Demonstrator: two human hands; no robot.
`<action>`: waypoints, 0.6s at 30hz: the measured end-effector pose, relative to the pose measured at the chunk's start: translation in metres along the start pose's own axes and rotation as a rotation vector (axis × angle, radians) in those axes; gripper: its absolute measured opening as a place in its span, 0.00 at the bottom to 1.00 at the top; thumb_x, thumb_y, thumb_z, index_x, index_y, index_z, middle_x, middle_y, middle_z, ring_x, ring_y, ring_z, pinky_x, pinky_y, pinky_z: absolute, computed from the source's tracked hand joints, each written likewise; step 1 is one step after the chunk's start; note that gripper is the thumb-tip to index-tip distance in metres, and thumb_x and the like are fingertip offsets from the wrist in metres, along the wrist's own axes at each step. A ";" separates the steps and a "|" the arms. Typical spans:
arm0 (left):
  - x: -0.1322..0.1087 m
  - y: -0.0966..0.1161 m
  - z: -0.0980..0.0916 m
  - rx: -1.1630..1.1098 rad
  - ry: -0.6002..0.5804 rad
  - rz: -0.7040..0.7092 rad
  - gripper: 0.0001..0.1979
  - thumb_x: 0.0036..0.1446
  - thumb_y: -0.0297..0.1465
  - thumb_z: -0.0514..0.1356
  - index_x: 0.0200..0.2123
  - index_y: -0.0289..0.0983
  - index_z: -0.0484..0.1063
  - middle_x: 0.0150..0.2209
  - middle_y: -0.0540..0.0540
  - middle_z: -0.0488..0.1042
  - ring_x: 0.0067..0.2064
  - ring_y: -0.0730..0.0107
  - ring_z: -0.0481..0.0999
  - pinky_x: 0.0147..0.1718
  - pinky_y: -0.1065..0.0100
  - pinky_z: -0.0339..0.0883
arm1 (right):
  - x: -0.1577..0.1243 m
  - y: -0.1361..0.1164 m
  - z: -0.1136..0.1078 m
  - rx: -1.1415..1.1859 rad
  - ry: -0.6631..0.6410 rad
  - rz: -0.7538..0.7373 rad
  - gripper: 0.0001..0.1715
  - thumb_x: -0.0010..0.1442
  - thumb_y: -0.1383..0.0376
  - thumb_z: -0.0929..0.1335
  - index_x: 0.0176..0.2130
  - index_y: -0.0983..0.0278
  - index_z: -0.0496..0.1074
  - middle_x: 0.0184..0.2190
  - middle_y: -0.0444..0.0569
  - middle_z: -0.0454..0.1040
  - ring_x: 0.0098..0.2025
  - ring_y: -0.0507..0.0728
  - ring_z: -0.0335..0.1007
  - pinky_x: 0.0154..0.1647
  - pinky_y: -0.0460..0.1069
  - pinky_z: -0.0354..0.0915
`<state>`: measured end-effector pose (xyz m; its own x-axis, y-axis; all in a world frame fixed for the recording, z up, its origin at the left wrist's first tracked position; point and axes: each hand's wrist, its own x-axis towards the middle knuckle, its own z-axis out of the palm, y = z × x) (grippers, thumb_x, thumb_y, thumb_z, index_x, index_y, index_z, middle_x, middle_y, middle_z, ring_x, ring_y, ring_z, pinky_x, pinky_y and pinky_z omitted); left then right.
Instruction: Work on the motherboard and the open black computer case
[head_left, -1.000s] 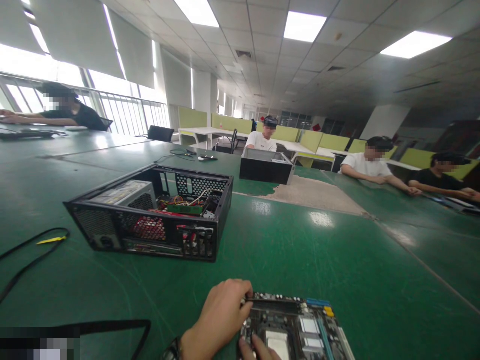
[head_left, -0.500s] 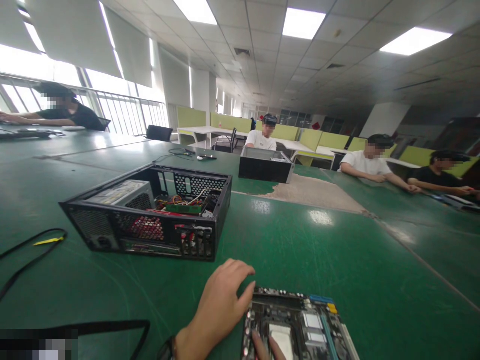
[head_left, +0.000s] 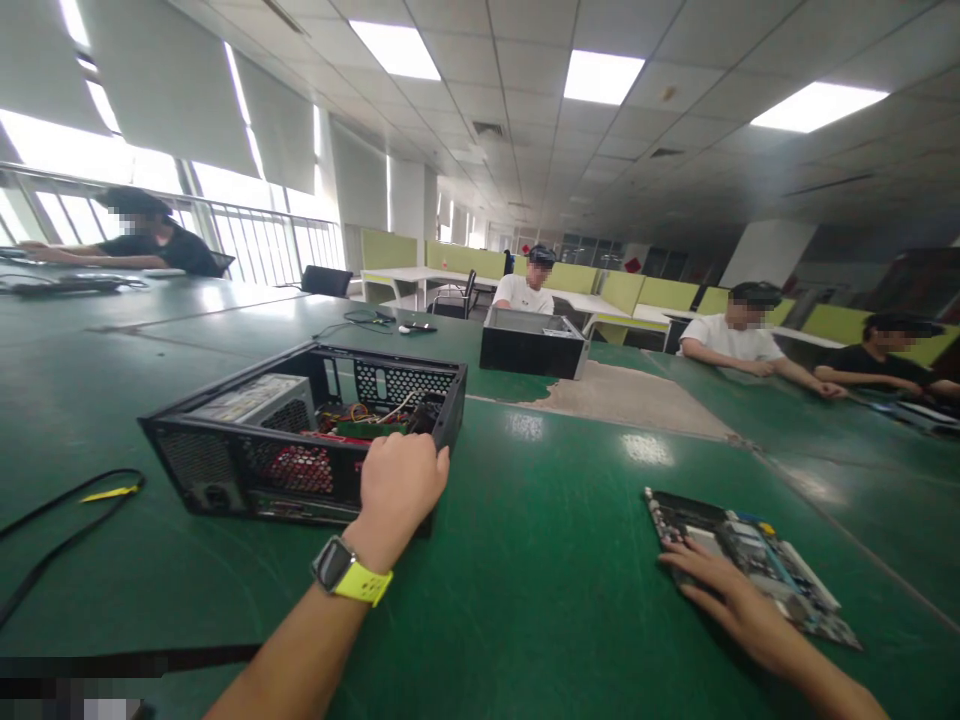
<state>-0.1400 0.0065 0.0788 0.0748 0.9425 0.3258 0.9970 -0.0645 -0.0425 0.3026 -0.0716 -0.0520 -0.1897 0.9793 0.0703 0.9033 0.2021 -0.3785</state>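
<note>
A black computer case [head_left: 225, 475] lies on the green table to my left, its top side open, with a power supply [head_left: 255, 400] and coloured wires inside. My left hand [head_left: 401, 490], with a watch [head_left: 349, 572] on a yellow-green strap, is closed over the case's near right edge. Its fingertips are hidden behind the knuckles. Farther right, a motherboard [head_left: 750, 560] rests flat on the tabletop. My right hand [head_left: 720, 590] lies on the board's near left part with fingers stretched out and slightly apart.
A black cable [head_left: 67, 500] with a yellow tie lies at the left. Across the table [head_left: 540, 580] stands another computer case [head_left: 529, 345], with a person behind it. Other people sit at the far left and right. A bare, peeled patch [head_left: 637, 400] marks the surface.
My left hand has moved up and left, from beside the motherboard onto the computer case's edge. The motherboard has shifted right and away from me, my right hand on it.
</note>
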 end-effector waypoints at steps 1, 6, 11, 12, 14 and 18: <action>0.000 0.001 0.001 0.012 0.018 -0.004 0.20 0.61 0.38 0.47 0.31 0.32 0.74 0.31 0.36 0.76 0.37 0.52 0.75 0.38 0.57 0.61 | 0.003 0.017 -0.003 0.021 0.009 0.031 0.28 0.61 0.49 0.61 0.55 0.57 0.70 0.61 0.48 0.61 0.66 0.62 0.47 0.65 0.59 0.46; -0.012 0.011 0.000 -0.011 0.059 0.053 0.18 0.60 0.35 0.48 0.30 0.31 0.74 0.29 0.36 0.76 0.35 0.52 0.75 0.36 0.56 0.62 | 0.021 0.048 -0.022 0.121 0.057 0.136 0.35 0.53 0.43 0.65 0.53 0.60 0.72 0.59 0.50 0.64 0.63 0.65 0.54 0.65 0.60 0.47; -0.048 0.058 -0.017 -0.172 -0.086 0.207 0.16 0.59 0.35 0.51 0.30 0.32 0.75 0.29 0.36 0.75 0.32 0.53 0.75 0.33 0.56 0.64 | 0.053 -0.020 -0.070 0.135 0.201 0.065 0.37 0.53 0.43 0.64 0.56 0.59 0.69 0.58 0.49 0.65 0.60 0.63 0.59 0.63 0.57 0.53; -0.058 0.075 -0.022 -0.225 -0.163 0.262 0.15 0.58 0.35 0.52 0.30 0.33 0.75 0.29 0.36 0.76 0.32 0.54 0.75 0.32 0.57 0.64 | 0.064 -0.045 -0.083 0.124 0.212 0.021 0.36 0.54 0.43 0.64 0.55 0.58 0.69 0.58 0.48 0.67 0.60 0.63 0.60 0.62 0.56 0.53; -0.080 0.112 -0.028 -0.326 -0.328 0.394 0.13 0.57 0.36 0.55 0.32 0.34 0.77 0.30 0.36 0.76 0.31 0.55 0.75 0.29 0.58 0.64 | 0.087 -0.104 -0.107 0.094 0.207 -0.105 0.33 0.56 0.45 0.63 0.53 0.58 0.70 0.56 0.47 0.68 0.59 0.61 0.61 0.62 0.55 0.53; -0.105 0.178 -0.032 -0.531 -0.505 0.738 0.10 0.56 0.32 0.56 0.35 0.39 0.78 0.24 0.41 0.75 0.27 0.61 0.74 0.29 0.60 0.67 | 0.126 -0.215 -0.119 -0.068 -0.136 -0.395 0.24 0.58 0.49 0.63 0.43 0.62 0.76 0.45 0.48 0.76 0.48 0.58 0.70 0.53 0.51 0.62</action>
<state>0.0299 -0.1146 0.0672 0.7752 0.6297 -0.0503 0.5955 -0.7019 0.3907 0.1300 0.0088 0.1481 -0.5718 0.8171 0.0735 0.7731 0.5666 -0.2851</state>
